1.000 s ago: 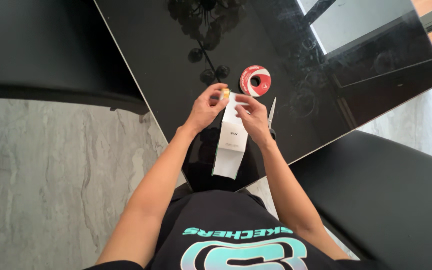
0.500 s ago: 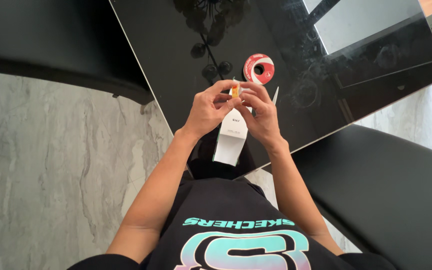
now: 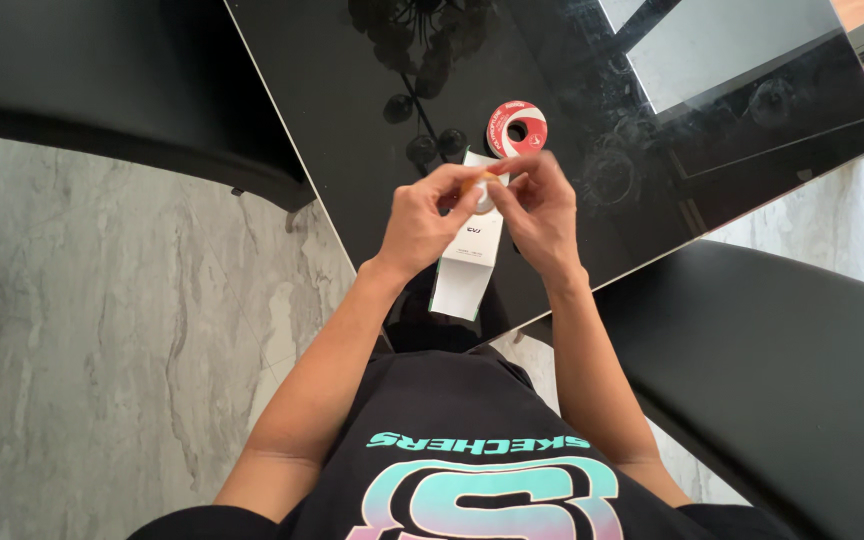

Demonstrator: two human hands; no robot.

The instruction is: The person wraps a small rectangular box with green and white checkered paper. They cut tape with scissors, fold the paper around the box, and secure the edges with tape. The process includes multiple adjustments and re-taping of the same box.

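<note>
Head view: left hand (image 3: pixel 422 220) and right hand (image 3: pixel 544 212) meet above white box (image 3: pixel 470 262). Both hands pinch small orange piece (image 3: pixel 472 183) between fingertips, held just over box top. Too small to tell what orange piece is. Box lies flat on black shiny tabletop (image 3: pixel 352 90), near its edge, long end toward person. Red and white tape roll (image 3: pixel 515 128) lies flat on tabletop just past hands. Grey stone floor (image 3: pixel 102 330) below.
</note>
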